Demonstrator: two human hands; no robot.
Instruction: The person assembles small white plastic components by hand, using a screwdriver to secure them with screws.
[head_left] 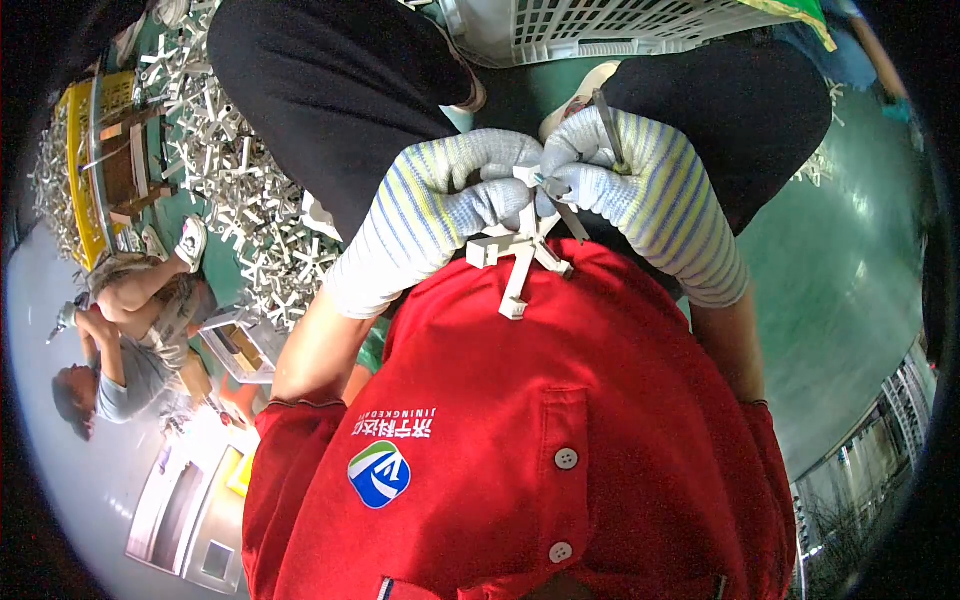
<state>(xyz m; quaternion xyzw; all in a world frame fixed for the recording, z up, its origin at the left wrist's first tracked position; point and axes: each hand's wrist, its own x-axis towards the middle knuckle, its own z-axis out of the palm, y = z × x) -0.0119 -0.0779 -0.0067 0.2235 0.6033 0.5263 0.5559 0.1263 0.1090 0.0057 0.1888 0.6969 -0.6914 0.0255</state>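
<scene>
A white branched part with several arms [525, 243] hangs in front of my red shirt. My left hand [445, 200], in a striped knit glove, is closed on one of its arms, fingertips pinching near the end. My right hand [645, 180], gloved alike, grips a thin dark metal tool [608, 130]. One end of the tool sticks up past the fingers, and a flat dark strip shows below them, beside the part. Both hands' fingertips meet at the arm's end. What exactly touches there is partly hidden by the gloves.
Many similar white branched parts [225, 165] lie heaped on the green floor at the left. A grey slotted crate [600, 30] stands beyond my knees. A yellow crate [85, 160] is at the far left, near another person [140, 330] who sits working.
</scene>
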